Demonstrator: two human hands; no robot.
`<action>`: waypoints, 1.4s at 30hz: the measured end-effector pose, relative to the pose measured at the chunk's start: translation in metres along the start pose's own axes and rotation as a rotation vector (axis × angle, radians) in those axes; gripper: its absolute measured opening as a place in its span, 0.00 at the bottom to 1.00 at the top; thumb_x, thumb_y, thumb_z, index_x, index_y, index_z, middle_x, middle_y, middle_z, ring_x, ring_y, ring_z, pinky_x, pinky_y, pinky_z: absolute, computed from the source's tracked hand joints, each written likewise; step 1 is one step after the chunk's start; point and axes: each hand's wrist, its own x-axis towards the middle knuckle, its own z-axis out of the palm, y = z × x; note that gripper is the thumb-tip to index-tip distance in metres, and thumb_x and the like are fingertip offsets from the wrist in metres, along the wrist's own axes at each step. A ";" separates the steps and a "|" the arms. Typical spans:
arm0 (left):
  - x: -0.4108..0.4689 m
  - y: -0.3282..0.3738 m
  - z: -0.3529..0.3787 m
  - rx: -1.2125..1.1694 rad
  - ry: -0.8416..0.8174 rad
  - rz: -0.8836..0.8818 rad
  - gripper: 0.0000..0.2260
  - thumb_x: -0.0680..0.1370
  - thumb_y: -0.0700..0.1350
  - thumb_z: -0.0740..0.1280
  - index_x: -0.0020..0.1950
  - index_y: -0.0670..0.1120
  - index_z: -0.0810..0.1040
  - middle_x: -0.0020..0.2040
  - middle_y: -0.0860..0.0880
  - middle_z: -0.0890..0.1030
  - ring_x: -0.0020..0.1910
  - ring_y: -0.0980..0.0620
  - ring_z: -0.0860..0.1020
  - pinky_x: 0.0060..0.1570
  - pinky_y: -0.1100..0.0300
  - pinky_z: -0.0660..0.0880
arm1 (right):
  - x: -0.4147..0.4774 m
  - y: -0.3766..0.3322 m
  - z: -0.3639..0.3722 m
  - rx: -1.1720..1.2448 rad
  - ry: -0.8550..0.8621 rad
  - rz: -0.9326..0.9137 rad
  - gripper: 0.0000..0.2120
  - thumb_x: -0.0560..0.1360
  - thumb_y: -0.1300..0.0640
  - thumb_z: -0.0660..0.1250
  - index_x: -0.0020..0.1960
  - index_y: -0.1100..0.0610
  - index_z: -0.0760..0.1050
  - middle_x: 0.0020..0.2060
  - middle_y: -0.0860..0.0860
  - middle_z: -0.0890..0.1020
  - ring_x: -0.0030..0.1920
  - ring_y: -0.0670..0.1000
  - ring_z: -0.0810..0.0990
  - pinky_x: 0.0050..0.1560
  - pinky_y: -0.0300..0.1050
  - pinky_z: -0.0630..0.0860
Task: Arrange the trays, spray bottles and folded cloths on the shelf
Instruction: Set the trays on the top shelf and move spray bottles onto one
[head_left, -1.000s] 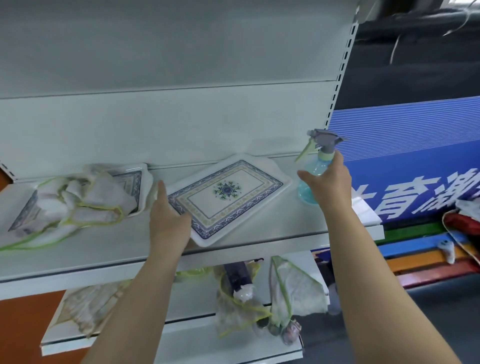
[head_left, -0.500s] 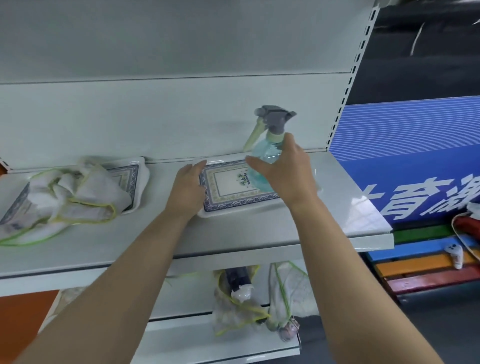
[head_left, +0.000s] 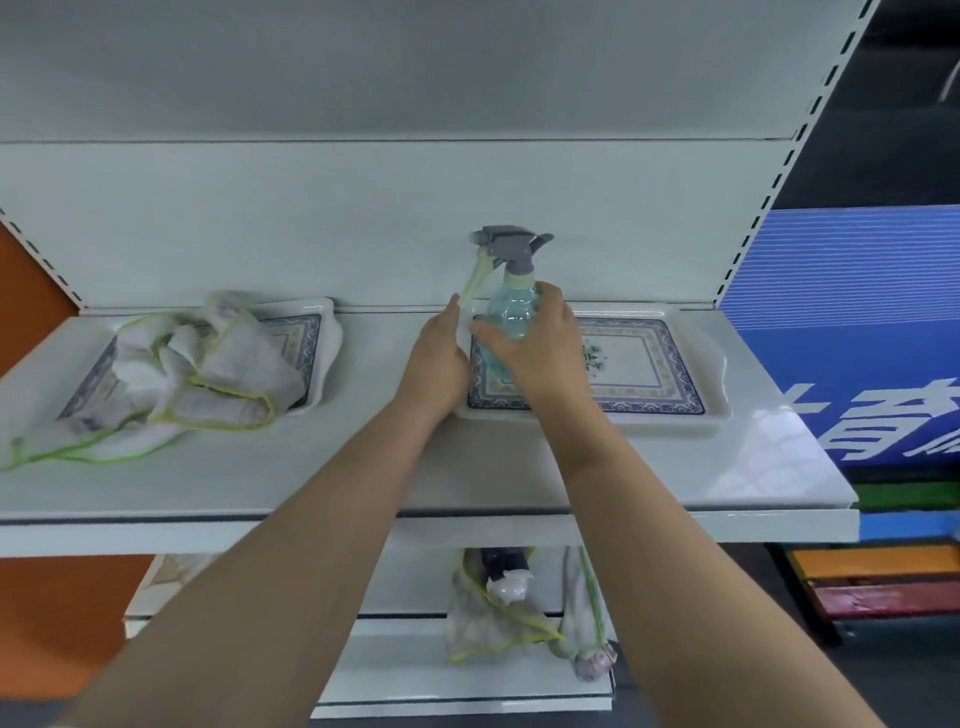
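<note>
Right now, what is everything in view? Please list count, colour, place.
white metal shelf: one, white, centre.
patterned rectangular plastic tray: one, white-blue, upper board, right.
second patterned tray: one, white-blue, upper left, under cloths.
crumpled green-edged cloths: several, white, on and beside second tray.
clear plastic spray bottle: one, pale blue, grey head, over right tray.
lower cloths: unclear count, white, lower board.
printed banner: one, blue, far right.
left hand: one, touches right tray's left end.
right hand: one, grips spray bottle.
</note>
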 end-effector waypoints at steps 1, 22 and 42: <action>-0.002 -0.002 -0.001 0.006 -0.001 0.011 0.27 0.78 0.30 0.53 0.79 0.41 0.58 0.76 0.40 0.64 0.75 0.45 0.63 0.67 0.66 0.55 | 0.000 -0.001 0.002 -0.016 0.027 -0.007 0.42 0.64 0.42 0.77 0.69 0.61 0.65 0.60 0.58 0.75 0.60 0.59 0.74 0.54 0.50 0.74; -0.155 -0.048 -0.083 -0.267 0.116 0.234 0.11 0.80 0.42 0.64 0.60 0.50 0.81 0.52 0.55 0.79 0.53 0.54 0.78 0.56 0.62 0.74 | -0.183 -0.043 0.015 0.023 0.179 0.099 0.25 0.77 0.49 0.67 0.72 0.55 0.68 0.68 0.52 0.72 0.68 0.50 0.69 0.63 0.32 0.60; -0.345 -0.221 -0.150 -0.412 -0.024 -0.219 0.06 0.80 0.41 0.64 0.49 0.52 0.78 0.45 0.57 0.80 0.42 0.62 0.76 0.38 0.77 0.68 | -0.400 -0.054 0.126 0.054 -0.020 0.302 0.12 0.75 0.59 0.65 0.58 0.55 0.77 0.52 0.47 0.81 0.52 0.46 0.78 0.50 0.38 0.70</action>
